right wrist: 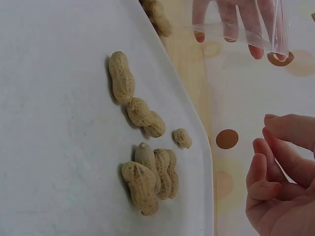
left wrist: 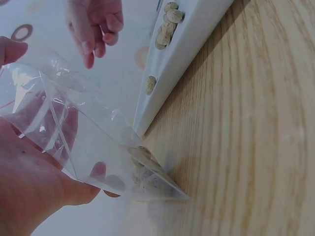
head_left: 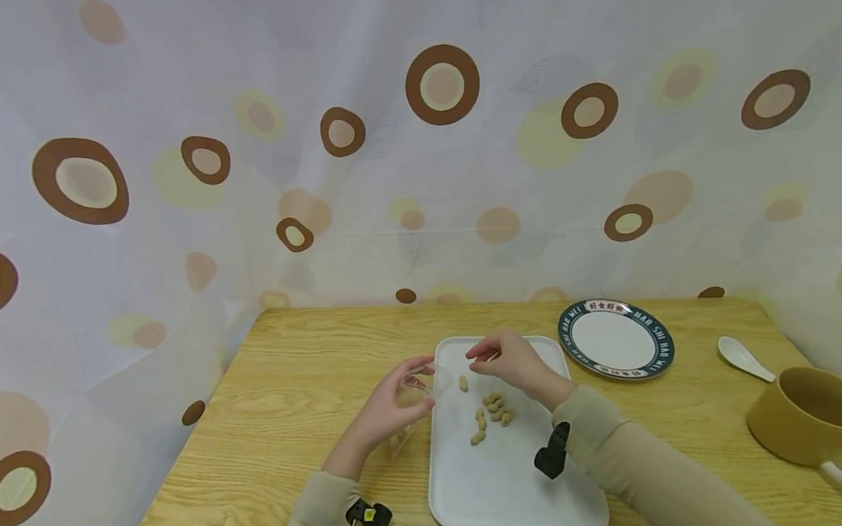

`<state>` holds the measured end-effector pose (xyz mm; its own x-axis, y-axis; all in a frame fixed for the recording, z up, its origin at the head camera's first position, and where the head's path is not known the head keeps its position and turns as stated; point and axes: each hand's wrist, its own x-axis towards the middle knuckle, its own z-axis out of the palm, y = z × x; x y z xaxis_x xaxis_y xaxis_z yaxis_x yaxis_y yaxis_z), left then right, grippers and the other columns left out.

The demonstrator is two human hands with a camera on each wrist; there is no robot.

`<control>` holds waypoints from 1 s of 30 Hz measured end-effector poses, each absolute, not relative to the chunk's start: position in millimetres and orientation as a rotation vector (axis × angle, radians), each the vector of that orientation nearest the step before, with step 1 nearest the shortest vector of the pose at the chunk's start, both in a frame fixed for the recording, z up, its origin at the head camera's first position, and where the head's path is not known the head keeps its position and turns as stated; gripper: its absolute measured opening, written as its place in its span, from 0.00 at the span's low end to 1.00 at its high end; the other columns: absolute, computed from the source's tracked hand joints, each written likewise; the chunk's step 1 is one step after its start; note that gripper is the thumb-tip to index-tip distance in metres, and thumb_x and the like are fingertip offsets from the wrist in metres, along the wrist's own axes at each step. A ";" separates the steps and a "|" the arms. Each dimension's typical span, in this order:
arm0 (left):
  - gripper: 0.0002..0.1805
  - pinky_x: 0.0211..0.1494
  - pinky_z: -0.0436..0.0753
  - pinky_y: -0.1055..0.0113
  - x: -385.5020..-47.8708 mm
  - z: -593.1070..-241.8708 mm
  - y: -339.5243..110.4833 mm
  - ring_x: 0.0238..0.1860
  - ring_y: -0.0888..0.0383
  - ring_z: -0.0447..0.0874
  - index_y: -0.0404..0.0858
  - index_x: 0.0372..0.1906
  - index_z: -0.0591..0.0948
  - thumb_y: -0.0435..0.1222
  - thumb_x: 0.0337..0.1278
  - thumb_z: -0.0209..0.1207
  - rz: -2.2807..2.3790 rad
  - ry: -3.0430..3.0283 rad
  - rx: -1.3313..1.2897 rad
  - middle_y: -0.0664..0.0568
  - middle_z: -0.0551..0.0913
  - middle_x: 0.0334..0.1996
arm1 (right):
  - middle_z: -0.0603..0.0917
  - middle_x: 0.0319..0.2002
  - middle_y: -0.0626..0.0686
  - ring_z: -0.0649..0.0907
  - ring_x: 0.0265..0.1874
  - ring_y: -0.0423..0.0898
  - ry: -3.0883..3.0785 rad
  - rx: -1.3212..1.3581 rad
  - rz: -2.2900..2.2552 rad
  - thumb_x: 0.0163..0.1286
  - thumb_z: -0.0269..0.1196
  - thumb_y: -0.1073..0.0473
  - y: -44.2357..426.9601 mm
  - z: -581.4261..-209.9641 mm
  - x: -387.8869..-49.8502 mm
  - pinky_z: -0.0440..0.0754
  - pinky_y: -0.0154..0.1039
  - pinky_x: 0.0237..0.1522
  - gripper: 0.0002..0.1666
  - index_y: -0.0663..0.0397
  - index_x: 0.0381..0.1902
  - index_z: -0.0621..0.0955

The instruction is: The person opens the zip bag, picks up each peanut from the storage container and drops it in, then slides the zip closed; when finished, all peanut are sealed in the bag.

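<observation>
My left hand holds a clear plastic zip bag at the left side of the white tray. The bag's mouth is spread, and peanuts lie in its lower corner near the table. Over the tray's far part is my right hand, with fingers loosely bent and nothing visible between thumb and fingertips in the right wrist view. Several peanuts lie grouped on the tray; two more form a line beside them, and another lies nearer the rim.
A plate with a dark patterned rim stands right of the tray's far end. Farther right are a white spoon and a mustard-coloured mug with a white handle. A patterned curtain hangs behind the wooden table.
</observation>
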<state>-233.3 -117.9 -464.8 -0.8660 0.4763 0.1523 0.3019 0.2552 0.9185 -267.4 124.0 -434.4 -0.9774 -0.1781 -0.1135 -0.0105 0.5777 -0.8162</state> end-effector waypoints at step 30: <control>0.34 0.66 0.66 0.36 -233.3 -466.9 -120.7 0.59 0.40 0.75 0.40 0.72 0.66 0.31 0.61 0.62 1.670 2.366 0.724 0.36 0.73 0.64 | 0.85 0.42 0.54 0.82 0.37 0.46 2.633 -0.209 -1.230 0.61 0.70 0.62 115.5 -472.3 -280.2 0.82 0.40 0.42 0.15 0.57 0.46 0.85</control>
<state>-233.3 -120.7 -466.9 -0.8709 0.4692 0.1463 0.2949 0.2607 0.9193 -280.2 115.5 -472.3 -0.9640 -0.2233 -0.1442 -0.0326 0.6378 -0.7695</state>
